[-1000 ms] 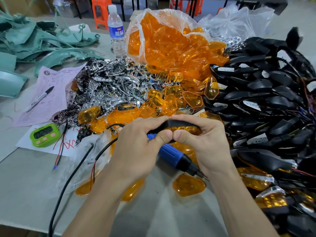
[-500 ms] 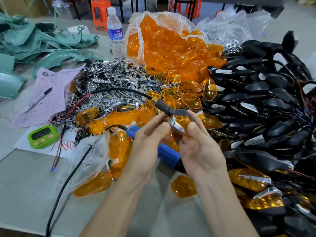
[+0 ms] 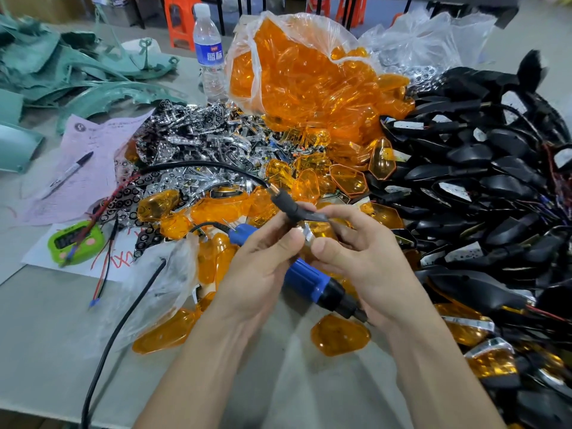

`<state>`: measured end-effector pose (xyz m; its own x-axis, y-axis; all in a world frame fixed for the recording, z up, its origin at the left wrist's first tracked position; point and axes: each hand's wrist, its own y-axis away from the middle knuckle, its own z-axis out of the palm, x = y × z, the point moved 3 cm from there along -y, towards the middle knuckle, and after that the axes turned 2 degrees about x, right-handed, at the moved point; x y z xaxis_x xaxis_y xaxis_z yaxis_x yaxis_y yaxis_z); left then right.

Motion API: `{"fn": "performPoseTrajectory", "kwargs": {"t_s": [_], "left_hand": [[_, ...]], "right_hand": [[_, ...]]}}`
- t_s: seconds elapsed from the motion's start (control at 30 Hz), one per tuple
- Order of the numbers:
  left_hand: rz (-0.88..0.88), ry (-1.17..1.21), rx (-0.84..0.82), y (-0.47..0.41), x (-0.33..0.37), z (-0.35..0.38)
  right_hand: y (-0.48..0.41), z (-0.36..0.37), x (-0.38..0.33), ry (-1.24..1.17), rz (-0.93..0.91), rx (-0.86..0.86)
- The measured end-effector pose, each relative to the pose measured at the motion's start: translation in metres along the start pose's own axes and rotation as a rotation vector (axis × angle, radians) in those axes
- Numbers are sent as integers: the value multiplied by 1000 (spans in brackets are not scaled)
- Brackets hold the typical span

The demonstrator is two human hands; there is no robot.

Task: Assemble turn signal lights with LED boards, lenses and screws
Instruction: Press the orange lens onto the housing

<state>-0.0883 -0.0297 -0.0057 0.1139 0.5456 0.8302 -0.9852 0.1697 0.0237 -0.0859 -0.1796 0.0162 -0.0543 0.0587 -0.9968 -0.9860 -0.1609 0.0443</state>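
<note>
Left hand [image 3: 263,267], right hand [image 3: 362,261]: fingers pinch one black, amber-lensed turn signal light [image 3: 305,216] above counter [image 3: 46,335], over blue electric screwdriver [image 3: 306,280]. Judged early: heaps of loose orange plastic lenses [image 3: 309,88], black plastic housings [image 3: 495,187] left

Lenses [image 3: 340,334]: amber transp. plastic, glossy, smooth.
Bag [image 3: 312,29]: clear thin plastic film, crinkled, shiny.
Housings [image 3: 470,154]: blk plastic, matt to satin.
Reflectors [image 3: 192,140]: chrome-look finish, mirror-bright.
Signal [image 3: 289,209]: matt blk stem, chrome-look edge.
Screwdriver [image 3: 305,278]: blue plastic body, smooth, semi-gloss; blk nose.
Bottle [image 3: 210,57]: clear plastic, glossy label.
Sheet [image 3: 93,140]: thin pink paper, creased.
Timer [image 3: 75,241]: green plastic, smooth.
Panels [image 3: 93,88]: teal plastic, satin sheen.
Table [image 3: 46,329]: grey, matt, smooth.
</note>
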Motion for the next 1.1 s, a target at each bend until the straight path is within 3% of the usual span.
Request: {"fn": "performPoseTrajectory", "kwargs": {"t_s": [0.13,0.33,0.63,1.1], "left_hand": [[-57,167,-46,-1,2,8],[-72,170,185,-4,-6,19],[-109,149,183,-15,3,25],[-93,83,117,-15,5,28]], "right_hand": [[3,22,5,-272,7,-27],[6,42,16,-542,5,131],[6,50,11,-637,-30,277],[13,60,9,-654,-16,333]]}}
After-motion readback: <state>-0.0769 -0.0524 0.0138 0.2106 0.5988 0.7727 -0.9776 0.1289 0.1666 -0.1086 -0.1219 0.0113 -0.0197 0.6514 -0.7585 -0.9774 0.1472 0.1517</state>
